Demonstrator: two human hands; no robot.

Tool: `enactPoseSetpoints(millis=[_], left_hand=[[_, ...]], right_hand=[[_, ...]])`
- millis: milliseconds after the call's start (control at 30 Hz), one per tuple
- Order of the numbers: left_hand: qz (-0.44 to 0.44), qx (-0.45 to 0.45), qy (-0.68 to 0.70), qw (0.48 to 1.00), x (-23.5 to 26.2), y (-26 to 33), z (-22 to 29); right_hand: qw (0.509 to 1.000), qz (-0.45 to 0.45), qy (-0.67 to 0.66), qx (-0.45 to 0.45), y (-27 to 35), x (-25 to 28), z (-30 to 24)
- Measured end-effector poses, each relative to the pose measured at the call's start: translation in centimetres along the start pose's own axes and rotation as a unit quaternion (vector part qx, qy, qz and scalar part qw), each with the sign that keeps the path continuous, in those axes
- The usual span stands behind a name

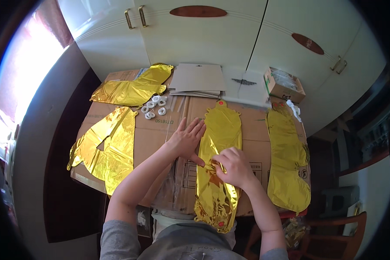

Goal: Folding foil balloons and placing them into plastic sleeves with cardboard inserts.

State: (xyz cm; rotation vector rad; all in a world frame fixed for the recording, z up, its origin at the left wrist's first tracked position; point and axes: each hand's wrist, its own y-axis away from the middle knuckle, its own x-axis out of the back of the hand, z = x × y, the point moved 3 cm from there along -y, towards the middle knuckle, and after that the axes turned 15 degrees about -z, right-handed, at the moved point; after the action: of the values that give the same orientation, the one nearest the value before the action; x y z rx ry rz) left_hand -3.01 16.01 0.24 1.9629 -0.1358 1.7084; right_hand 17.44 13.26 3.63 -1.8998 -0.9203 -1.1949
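A long gold foil balloon (pixel 221 125), uninflated, lies lengthwise in front of me, with a small red dot at its far tab and another near its close end. My left hand (pixel 187 139) rests on its left edge, fingers stretched out and thumb reaching onto the foil. Curled over the middle of the same balloon, my right hand (pixel 235 167) seems to pinch the creased foil; its fingertips are partly hidden. To the left lies another gold foil balloon (pixel 121 147) with a triangular hole. A third gold balloon (pixel 130 90) is behind it, and a fourth (pixel 286 169) lies at the right.
Flattened cardboard (pixel 160 123) covers the table. Several small white rolls (pixel 154 104) sit near the far left balloon. A stack of grey boards (pixel 198 78) and an open box of clear packets (pixel 285 82) stand at the back. White cabinets (pixel 195 39) rise behind; a wooden chair (pixel 355 234) is at right.
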Motion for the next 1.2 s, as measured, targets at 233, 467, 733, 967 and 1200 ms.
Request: enactPoseSetpoints(millis=[233,467,733,967,1200], left_hand=[[0.022,-0.001,0.005,1.0,-0.3,-0.2,0.0],[0.031,-0.001,0.013,0.999,-0.5,-0.3,-0.1],[0.031,0.004,0.018,0.999,-0.5,-0.3,-0.2],[0.018,0.005,0.006,1.0,-0.4,-0.1,-0.1],[0.03,-0.003,0.01,1.0,-0.4,0.0,-0.1]], right_hand=[[0.979,-0.107,0.085,0.149,-0.2,-2.5,-3.1],[0.974,-0.104,0.134,0.149,-0.3,-3.2,-2.0],[0.97,-0.147,0.105,0.164,-0.5,-2.9,-1.6],[0.958,-0.169,0.116,0.199,-0.3,-2.4,-1.9],[0.954,-0.176,0.104,0.219,1.0,-3.0,-2.6]])
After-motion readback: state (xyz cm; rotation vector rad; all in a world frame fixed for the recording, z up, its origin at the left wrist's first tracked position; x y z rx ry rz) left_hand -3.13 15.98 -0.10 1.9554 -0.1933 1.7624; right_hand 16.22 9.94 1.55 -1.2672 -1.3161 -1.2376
